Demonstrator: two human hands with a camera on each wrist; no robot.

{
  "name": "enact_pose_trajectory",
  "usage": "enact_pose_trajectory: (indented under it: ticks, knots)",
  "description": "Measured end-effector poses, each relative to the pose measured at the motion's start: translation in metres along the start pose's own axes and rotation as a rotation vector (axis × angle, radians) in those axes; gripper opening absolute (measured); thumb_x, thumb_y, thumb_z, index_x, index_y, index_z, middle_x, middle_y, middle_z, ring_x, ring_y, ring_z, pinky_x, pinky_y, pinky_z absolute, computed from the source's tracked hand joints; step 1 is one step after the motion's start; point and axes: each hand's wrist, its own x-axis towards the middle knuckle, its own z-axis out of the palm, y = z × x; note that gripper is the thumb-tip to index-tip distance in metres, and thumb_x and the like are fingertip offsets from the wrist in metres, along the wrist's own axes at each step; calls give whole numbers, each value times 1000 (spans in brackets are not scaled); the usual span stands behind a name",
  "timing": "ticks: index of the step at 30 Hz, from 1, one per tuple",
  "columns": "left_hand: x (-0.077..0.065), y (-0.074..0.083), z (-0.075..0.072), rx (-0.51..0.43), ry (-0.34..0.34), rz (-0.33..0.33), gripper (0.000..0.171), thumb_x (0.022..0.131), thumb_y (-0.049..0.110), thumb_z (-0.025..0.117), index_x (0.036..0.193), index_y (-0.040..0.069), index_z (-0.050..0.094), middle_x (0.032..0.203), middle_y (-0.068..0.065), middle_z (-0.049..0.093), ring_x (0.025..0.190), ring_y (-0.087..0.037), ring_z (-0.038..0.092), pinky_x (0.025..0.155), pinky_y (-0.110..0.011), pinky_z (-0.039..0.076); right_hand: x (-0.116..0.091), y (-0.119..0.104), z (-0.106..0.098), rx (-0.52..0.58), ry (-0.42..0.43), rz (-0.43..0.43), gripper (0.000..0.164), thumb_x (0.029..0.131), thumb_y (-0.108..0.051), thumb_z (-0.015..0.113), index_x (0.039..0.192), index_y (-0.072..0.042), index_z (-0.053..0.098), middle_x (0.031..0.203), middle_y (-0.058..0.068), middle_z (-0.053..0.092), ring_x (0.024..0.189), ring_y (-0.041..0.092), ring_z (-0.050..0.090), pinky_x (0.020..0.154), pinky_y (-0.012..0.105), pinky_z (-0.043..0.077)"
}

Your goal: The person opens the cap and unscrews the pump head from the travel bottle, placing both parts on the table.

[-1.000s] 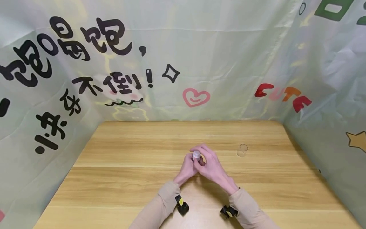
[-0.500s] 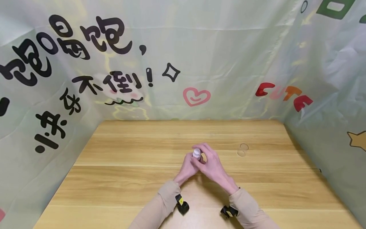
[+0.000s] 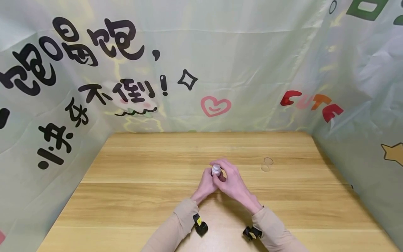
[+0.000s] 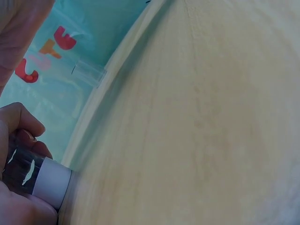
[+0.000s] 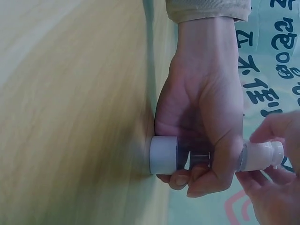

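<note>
A small pump bottle with a dark see-through body, a white base and a white top (image 3: 216,170) is held upright between both hands over the table. My left hand (image 3: 206,185) wraps its fingers round the body, and the white base (image 5: 164,155) shows below them, close to the wood, in the right wrist view. My right hand (image 3: 232,181) comes from the other side, with thumb and fingers pinching the white collar (image 5: 257,156). A short nozzle (image 5: 277,154) sticks out past those fingers. In the head view, the fingers hide most of the body.
A clear cylindrical cap (image 3: 265,168) stands on the wooden table (image 3: 157,206) to the right of the hands. Printed cloth walls (image 3: 252,70) rise along the table's back and sides. Small black wrist cameras (image 3: 200,227) hang beside the sleeves.
The right hand's fingers have shifted slightly round the bottle's top, over and back. The left hand keeps its grip, and the bottle stays in almost the same place. The cap has not moved.
</note>
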Motion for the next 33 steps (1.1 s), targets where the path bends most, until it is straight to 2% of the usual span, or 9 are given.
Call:
enact_pose_trajectory:
  ticks: [4, 7, 11, 15, 20, 22, 24, 28, 33]
  knots:
    - [0, 1, -1, -18, -5, 17, 4, 75, -7, 59, 76, -7, 63, 74, -27, 66, 64, 2, 56, 71, -17, 49, 0, -2, 0, 25, -11, -3, 46, 75, 5, 73, 119, -2, 64, 117, 15, 68, 111, 32, 67, 96, 47, 55]
    - [0, 0, -1, -36, -20, 20, 5, 74, -6, 60, 77, -5, 64, 77, -30, 66, 66, 2, 57, 73, -19, 50, 0, -3, 0, 21, 9, 13, 46, 77, 2, 77, 121, -2, 63, 119, 15, 67, 111, 33, 66, 97, 49, 55]
    - [-1, -1, -1, -53, -23, -15, 10, 75, -9, 59, 83, -11, 65, 80, -30, 70, 67, 3, 61, 74, -17, 52, 0, -3, 0, 31, 18, 22, 40, 79, 4, 76, 117, 0, 65, 115, 15, 68, 109, 32, 67, 96, 48, 56]
    - [-1, 1, 0, -28, -6, -20, 10, 77, -10, 59, 83, -14, 65, 80, -32, 70, 65, 7, 58, 71, -14, 49, 0, -2, -1, 54, 13, -1, 34, 80, 7, 73, 113, 1, 66, 112, 14, 70, 107, 31, 68, 94, 44, 57]
    - [-7, 19, -2, -40, 1, -13, 8, 77, -9, 58, 81, -15, 62, 78, -35, 67, 63, 7, 57, 69, -14, 48, 0, -1, -2, 72, 13, -11, 35, 80, 10, 71, 113, 1, 67, 111, 14, 71, 105, 31, 69, 93, 42, 57]
    - [-10, 29, -4, -52, -2, -10, 7, 77, -9, 59, 80, -15, 61, 73, -30, 67, 63, 6, 57, 68, -15, 49, 0, -1, -3, 78, 17, -8, 36, 80, 10, 71, 114, 0, 67, 111, 14, 71, 105, 31, 69, 93, 42, 57]
    - [-13, 38, -6, -52, -2, -13, 7, 78, -7, 60, 78, -14, 60, 66, -18, 64, 62, 6, 55, 66, -16, 48, 1, 0, -3, 89, 22, -12, 36, 80, 11, 70, 115, 0, 67, 112, 14, 71, 105, 31, 69, 94, 43, 57]
    - [-13, 42, -7, -28, -3, -19, 6, 77, -6, 60, 73, -10, 57, 62, 6, 51, 57, 4, 46, 59, -16, 41, 2, 1, -4, 135, 32, -15, 39, 80, 14, 68, 116, 1, 66, 114, 16, 70, 106, 33, 68, 95, 42, 57]
    - [-13, 42, -6, 15, -9, -14, 11, 74, -7, 55, 66, 0, 52, 60, 7, 42, 54, 3, 37, 55, -17, 34, 6, -2, -8, 206, 50, -14, 40, 81, 17, 65, 119, 6, 63, 116, 22, 67, 109, 38, 67, 100, 46, 53]
